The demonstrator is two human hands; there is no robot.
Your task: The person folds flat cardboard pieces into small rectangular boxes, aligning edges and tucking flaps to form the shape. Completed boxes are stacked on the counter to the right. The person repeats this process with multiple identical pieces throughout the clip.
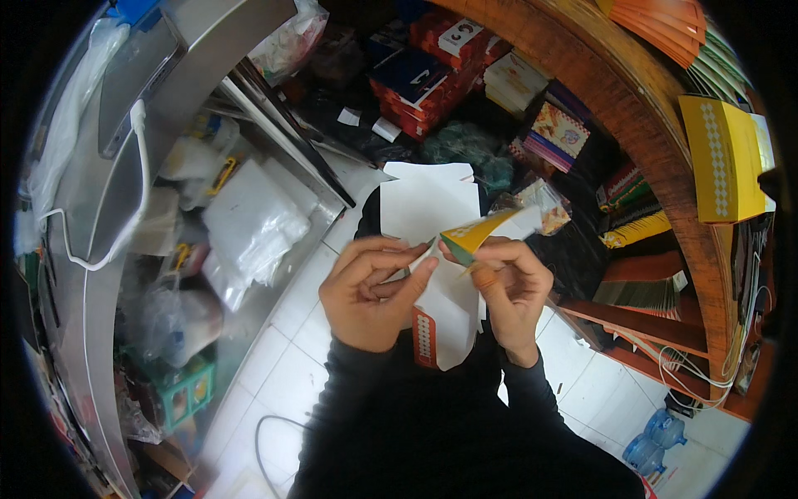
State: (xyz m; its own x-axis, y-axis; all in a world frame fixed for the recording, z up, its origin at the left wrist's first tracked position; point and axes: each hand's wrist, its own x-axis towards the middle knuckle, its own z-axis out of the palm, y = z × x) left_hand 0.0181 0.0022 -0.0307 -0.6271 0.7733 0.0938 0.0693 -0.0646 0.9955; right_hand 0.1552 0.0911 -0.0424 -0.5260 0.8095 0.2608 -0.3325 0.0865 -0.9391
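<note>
An unfolded white carton blank [428,204] lies over my lap, its plain side up, with an orange-red patterned edge strip [425,339] at its lower left. Above it, my left hand [370,291] pinches a pale edge between thumb and fingers. My right hand [513,291] has its thumb and fingers closed on a yellow and green printed carton piece [474,236], which is bent and tilted. Both sets of fingertips nearly meet over the middle of the white blank. Whether the printed piece is joined to the blank I cannot tell.
Red and blue box stacks [416,87] stand ahead on a dark surface. At right, a curved wooden counter [665,125] carries a yellow carton [719,158], with shelves of flat cartons below. Plastic bags [253,220] lie left, beside a metal cabinet. Water bottles [655,441] stand lower right.
</note>
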